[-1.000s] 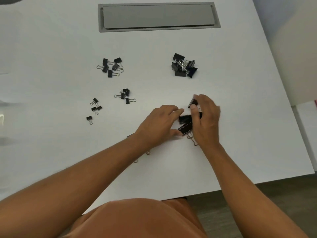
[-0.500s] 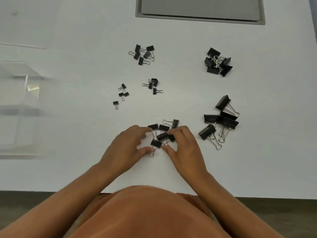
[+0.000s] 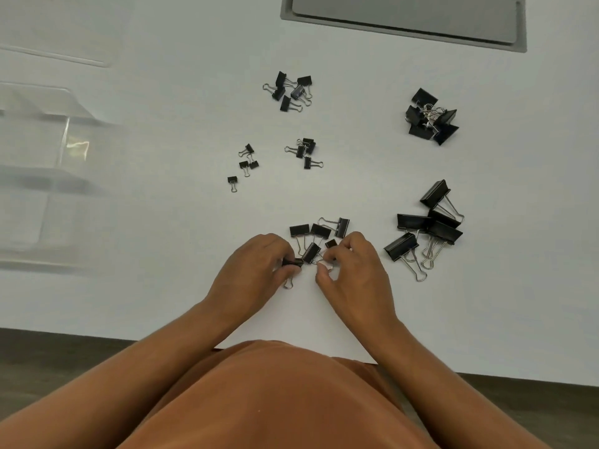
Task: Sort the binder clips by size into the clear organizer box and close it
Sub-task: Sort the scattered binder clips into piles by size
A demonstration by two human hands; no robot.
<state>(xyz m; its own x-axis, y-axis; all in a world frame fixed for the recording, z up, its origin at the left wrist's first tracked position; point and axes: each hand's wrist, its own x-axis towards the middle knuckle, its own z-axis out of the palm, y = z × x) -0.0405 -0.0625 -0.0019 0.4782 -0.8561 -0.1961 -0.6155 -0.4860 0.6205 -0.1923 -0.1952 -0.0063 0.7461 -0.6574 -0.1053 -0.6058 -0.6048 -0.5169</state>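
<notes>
Black binder clips lie in separate heaps on the white table point(image 3: 486, 319). My left hand point(image 3: 252, 270) pinches a medium clip point(image 3: 292, 262) at the near middle. My right hand point(image 3: 353, 267) pinches the wire handle of another medium clip point(image 3: 330, 244). Between and beyond my hands lie more medium clips point(image 3: 319, 230). Large clips point(image 3: 431, 225) sit to the right, another large heap point(image 3: 431, 118) at the back right. Small clips point(image 3: 293, 90) and tiny clips point(image 3: 248, 163) lie further back. The clear organizer box point(image 3: 48, 176) stands open at the left.
A grey recessed cable hatch point(image 3: 405, 19) runs along the table's far side. The table's near edge lies just in front of my body, with dark floor point(image 3: 48, 358) below. A third small heap of clips point(image 3: 306, 150) sits mid-table.
My hands left the large clips at the right and came to the medium clips at the near middle, where each now pinches one. The view swung left, bringing the clear box in.
</notes>
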